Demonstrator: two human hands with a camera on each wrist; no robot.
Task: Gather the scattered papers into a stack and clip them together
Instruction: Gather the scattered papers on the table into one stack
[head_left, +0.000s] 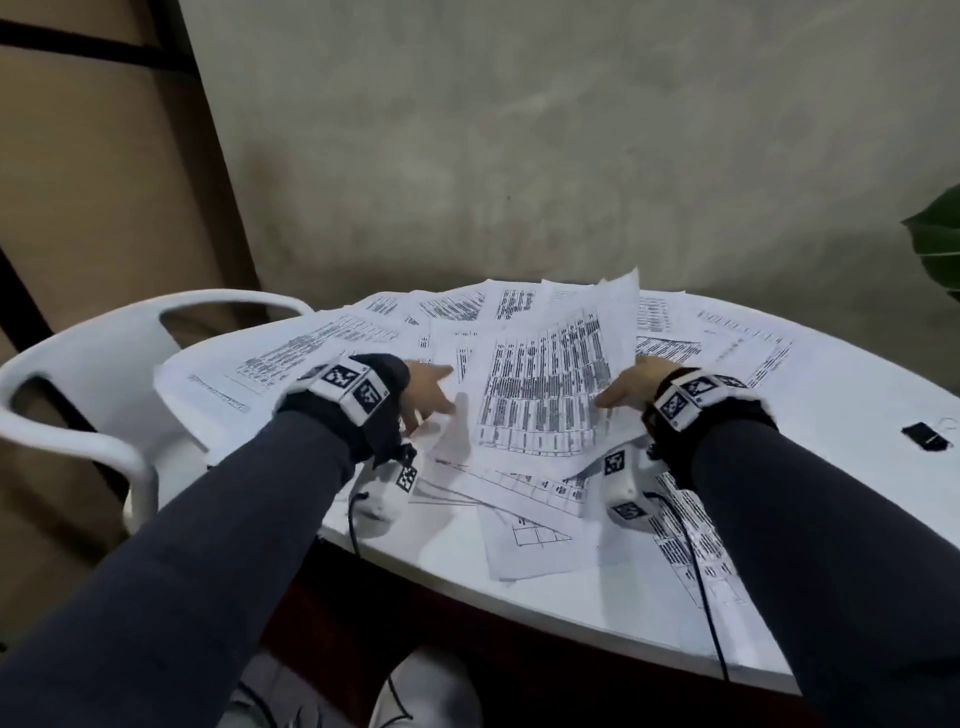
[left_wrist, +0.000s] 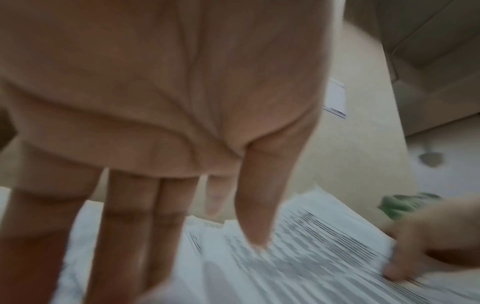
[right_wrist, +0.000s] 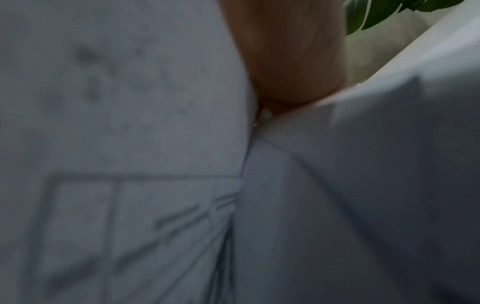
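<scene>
Several printed sheets (head_left: 311, 353) lie scattered and overlapping on a round white table (head_left: 857, 467). A small bundle of sheets (head_left: 550, 384) is tilted up off the pile between my hands. My right hand (head_left: 628, 387) grips its right edge; the left wrist view shows that hand (left_wrist: 428, 244) pinching the paper (left_wrist: 311, 257). My left hand (head_left: 431, 397) is beside the bundle's left edge with its fingers (left_wrist: 124, 226) straight and spread over the papers, holding nothing. A black binder clip (head_left: 927, 435) lies on the table far right, apart from both hands. In the right wrist view paper (right_wrist: 130, 123) fills the frame.
A white plastic chair (head_left: 93, 395) stands against the table's left side. Green plant leaves (head_left: 935, 244) reach in at the far right. A grey wall is close behind the table. Sheets with drawn diagrams (head_left: 535, 540) lie near the front edge.
</scene>
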